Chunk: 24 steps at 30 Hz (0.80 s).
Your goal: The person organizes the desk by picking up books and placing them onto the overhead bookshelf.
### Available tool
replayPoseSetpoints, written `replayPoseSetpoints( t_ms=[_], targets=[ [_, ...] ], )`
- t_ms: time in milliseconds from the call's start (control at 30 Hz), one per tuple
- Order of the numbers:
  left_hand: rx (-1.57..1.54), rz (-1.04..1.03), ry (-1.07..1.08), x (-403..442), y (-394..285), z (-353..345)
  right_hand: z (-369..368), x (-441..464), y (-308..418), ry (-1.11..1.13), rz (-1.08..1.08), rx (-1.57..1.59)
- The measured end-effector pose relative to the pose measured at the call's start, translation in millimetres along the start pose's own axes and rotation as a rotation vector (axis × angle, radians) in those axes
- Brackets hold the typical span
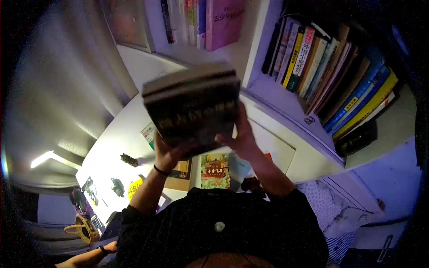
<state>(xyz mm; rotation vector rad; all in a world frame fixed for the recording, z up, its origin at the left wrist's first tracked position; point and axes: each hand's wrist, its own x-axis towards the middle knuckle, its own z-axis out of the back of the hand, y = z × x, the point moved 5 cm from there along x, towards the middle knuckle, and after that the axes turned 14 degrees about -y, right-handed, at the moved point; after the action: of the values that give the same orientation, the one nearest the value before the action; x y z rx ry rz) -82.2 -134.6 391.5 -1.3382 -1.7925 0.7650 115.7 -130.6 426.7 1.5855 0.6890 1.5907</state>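
Observation:
A stack of thick dark books [192, 111] is held up between my two hands, above the white desk. It is blurred, with faint gold lettering on the dark cover facing me. My left hand [169, 154] grips its lower left corner, with a dark band on the wrist. My right hand [241, 136] holds the lower right side, thumb on the cover. Below the stack, a book with a colourful red and green cover [215, 172] lies on the desk.
White shelves [257, 49] hold rows of upright and leaning books [308, 58], with a pink book [223, 22] at top. A lamp [53, 157] shines at left over the desk [107, 147]. Another person's arm [87, 258] shows at lower left, near a wicker basket [85, 230].

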Motion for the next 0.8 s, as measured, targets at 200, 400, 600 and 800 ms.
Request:
replayPoseSetpoints(
  t_ms=[200,400,600,800],
  targets=[
    [0.049,-0.576,-0.095,120,-30,-86,83,48,42,-0.444,0.332,-0.378],
    [0.515,-0.809,-0.379,225,43,-175,86,60,4,-0.358,0.225,-0.571],
    [0.845,-1.078,-0.715,281,102,-210,88,60,-11,-0.301,0.050,-0.530],
    [1.040,-0.554,-0.793,281,105,-217,81,58,-9,-0.280,-0.003,-0.587]
  ],
)
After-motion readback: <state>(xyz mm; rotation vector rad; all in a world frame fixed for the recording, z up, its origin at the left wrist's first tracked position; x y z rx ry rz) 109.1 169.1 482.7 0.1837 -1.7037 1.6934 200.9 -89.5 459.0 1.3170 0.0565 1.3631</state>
